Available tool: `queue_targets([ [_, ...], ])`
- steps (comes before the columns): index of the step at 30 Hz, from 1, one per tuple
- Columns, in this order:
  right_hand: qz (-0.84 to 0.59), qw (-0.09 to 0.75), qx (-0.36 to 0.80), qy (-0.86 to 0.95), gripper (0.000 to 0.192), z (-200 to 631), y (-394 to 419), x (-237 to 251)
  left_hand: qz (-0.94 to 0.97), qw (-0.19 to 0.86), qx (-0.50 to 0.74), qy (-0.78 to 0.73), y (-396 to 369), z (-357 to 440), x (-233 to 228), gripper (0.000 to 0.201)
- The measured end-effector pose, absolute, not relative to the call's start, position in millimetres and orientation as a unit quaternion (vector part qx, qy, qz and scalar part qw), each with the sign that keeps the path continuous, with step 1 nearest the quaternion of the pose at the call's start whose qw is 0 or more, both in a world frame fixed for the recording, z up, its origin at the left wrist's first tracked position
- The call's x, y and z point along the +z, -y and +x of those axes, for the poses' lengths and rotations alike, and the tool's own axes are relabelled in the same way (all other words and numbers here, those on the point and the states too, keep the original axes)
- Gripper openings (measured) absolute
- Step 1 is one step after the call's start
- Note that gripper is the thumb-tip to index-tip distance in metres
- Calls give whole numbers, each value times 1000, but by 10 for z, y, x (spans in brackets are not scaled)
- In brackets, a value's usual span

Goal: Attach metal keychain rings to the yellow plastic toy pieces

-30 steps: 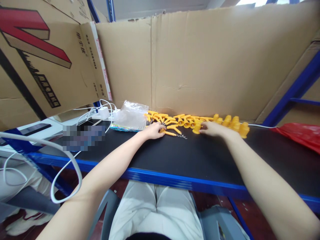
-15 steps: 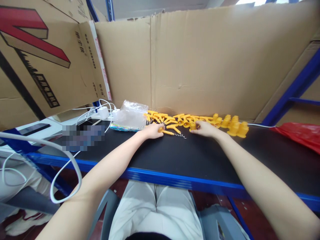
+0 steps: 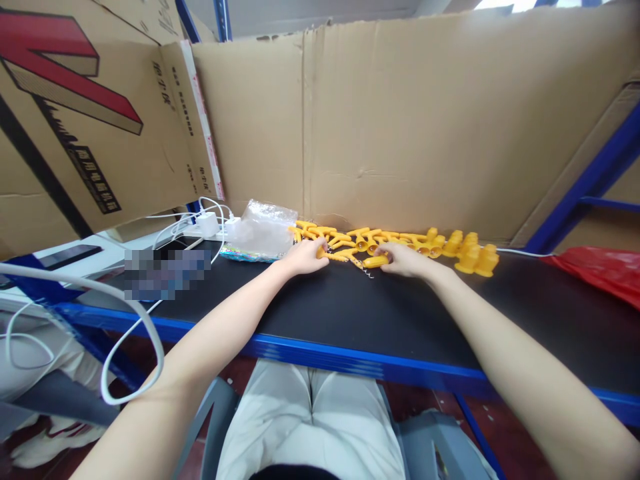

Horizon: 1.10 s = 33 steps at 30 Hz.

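Note:
My left hand [image 3: 309,257] is closed, thumb and fingers pinched on a yellow plastic handle, at the front of the row of yellow parts; a piece with a metal spiral [image 3: 367,272] reaches out to its right. My right hand [image 3: 404,259] grips a yellow hollow sleeve [image 3: 374,262], now lying on its side and pointing left toward the spiral. Its fingers are wrapped over the right end of the sleeve. Behind both hands lie several yellow branched handles [image 3: 340,238], some with metal spirals.
Several yellow sleeves [image 3: 469,257] stand at the right on the black shelf [image 3: 350,313]. A clear plastic bag [image 3: 263,223] and white chargers [image 3: 207,225] are at the left. A cardboard wall [image 3: 400,127] closes the back; a red bag [image 3: 600,270] lies far right.
My right hand has tipped the sleeve from upright onto its side, moving it slightly left toward the spiral. My left hand has stayed nearly in place, turning slightly.

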State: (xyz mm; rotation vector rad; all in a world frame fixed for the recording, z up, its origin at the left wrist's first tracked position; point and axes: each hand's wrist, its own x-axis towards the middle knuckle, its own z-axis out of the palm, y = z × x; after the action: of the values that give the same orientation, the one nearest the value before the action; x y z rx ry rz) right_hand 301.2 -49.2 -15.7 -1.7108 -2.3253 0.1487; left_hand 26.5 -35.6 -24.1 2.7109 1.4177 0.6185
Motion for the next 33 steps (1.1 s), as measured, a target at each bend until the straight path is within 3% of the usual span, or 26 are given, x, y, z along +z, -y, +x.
queue_targets([
  [14,-563,170,103,802,32,2951,555,-100,849,0,211,-484,351,275,-251,30],
  [22,-487,293,204,797,47,2825,570,-130,845,-13,249,-473,355,286,-265,32],
  [26,-451,354,297,764,44,2803,565,-144,853,-21,256,-454,348,269,-270,30],
  [33,-497,319,354,726,43,2730,620,-124,849,-20,258,-461,352,276,-264,33],
])
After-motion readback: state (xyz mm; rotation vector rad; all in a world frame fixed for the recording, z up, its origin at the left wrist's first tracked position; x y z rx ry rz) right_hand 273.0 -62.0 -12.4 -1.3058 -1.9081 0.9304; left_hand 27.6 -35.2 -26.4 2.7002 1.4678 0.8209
